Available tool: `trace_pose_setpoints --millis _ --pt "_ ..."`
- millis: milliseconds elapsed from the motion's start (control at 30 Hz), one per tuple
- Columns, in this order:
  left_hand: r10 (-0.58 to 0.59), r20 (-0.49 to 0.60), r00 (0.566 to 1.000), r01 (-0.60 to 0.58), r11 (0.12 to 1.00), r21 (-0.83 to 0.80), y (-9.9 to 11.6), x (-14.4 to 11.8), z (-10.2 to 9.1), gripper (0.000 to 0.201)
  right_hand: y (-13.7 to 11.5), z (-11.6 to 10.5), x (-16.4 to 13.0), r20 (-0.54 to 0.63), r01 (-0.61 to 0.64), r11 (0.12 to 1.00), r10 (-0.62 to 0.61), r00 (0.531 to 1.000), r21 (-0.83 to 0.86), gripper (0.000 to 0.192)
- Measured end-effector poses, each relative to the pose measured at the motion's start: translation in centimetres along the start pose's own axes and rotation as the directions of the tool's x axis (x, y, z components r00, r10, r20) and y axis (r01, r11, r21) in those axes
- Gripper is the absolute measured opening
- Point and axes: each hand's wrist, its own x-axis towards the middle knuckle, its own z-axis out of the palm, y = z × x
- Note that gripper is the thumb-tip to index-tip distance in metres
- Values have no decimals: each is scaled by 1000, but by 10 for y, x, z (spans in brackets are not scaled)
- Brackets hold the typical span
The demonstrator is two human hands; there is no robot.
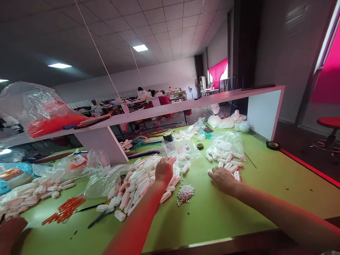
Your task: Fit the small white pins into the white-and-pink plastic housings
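Observation:
My left hand (164,171) is over the right side of a large heap of white plastic housings (138,182). Its fingers are pinched together; whatever they hold is too small to make out. To the right, my right hand (223,180) reaches to a smaller pile of white housings (228,164) spilling from a clear plastic bag (229,142). Its fingers are bent down, with a white housing at the tips. Between the hands, nearer me, lies a small mound of tiny white pieces (185,193).
Another person's hand (9,230) is at the left edge, near more white housings (35,190). Orange strips (65,209) and a dark-handled tool (98,219) lie left. Black tape rolls (200,145) sit on the green table (245,218). A raised shelf (158,112) crosses behind.

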Motion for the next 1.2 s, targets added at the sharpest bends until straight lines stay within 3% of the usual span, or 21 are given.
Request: trace_pose_setpoints --millis 133,267,400,533,600,700,833,867,933,1000,1067,1200 --pt "-34 20 999 34 999 4 3 39 25 36 0 8 -8 -49 -17 999 18 999 27 21" --pt "-85 43 995 85 996 -10 2 61 45 22 0 13 -14 -85 -4 997 11 996 83 31" --pt "-121 54 991 124 990 -66 1 67 54 23 -3 14 -18 -98 39 988 -24 995 147 35" --pt "-114 20 993 116 974 -197 1 58 46 33 -4 12 -22 -146 52 944 -4 989 326 31" --pt "-85 1 996 81 952 -296 2 44 40 40 -3 11 -23 -178 69 854 28 984 516 26" --pt "-39 -12 999 29 881 -472 8 3 34 43 -5 10 -23 -179 108 616 55 982 780 20" --pt "-4 58 998 42 737 -675 27 -73 30 42 -17 13 -21 -183 155 424 26 983 892 14" --pt "-1 87 996 64 684 -727 33 -91 28 44 -22 14 -21 -178 160 393 10 984 905 15" --pt "-18 198 980 186 432 -883 44 -121 22 51 -34 14 -23 -165 167 345 -33 986 924 17" --pt "-17 260 965 252 310 -917 51 -142 15 55 -46 12 -26 -156 177 322 -90 984 930 18" --pt "-25 257 966 253 285 -924 54 -154 7 51 -56 9 -29 -142 183 314 -150 978 932 19" --pt "-59 171 983 181 352 -918 50 -168 -1 34 -70 5 -28 -114 169 270 -209 971 948 23"
